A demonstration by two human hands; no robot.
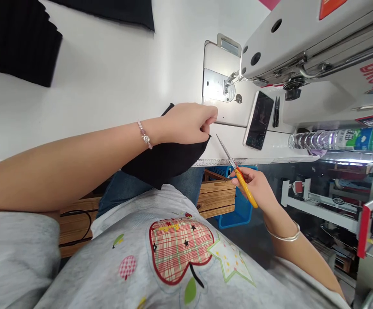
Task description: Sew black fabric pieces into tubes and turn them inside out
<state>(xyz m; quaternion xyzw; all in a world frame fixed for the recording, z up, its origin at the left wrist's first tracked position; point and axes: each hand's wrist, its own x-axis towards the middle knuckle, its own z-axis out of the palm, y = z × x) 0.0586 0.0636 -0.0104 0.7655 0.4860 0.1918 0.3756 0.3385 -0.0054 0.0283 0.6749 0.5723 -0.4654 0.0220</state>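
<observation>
Nearest my lens lies a grey T-shirt with a red plaid apple patch [176, 251]. Past it, my left hand [186, 123], wearing a beaded bracelet, pinches a soft black fabric piece [163, 161] just off the front edge of the white sewing machine [302, 56]. My right hand [257, 186] grips orange-handled steel scissors [246, 186] near that fabric, blades pointing toward the machine. A black smartphone [259, 120] lies on the machine's table.

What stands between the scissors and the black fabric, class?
Nothing visible: the orange-handled scissors in the right hand point at the black fabric in the left hand, tips just off its edge.
</observation>
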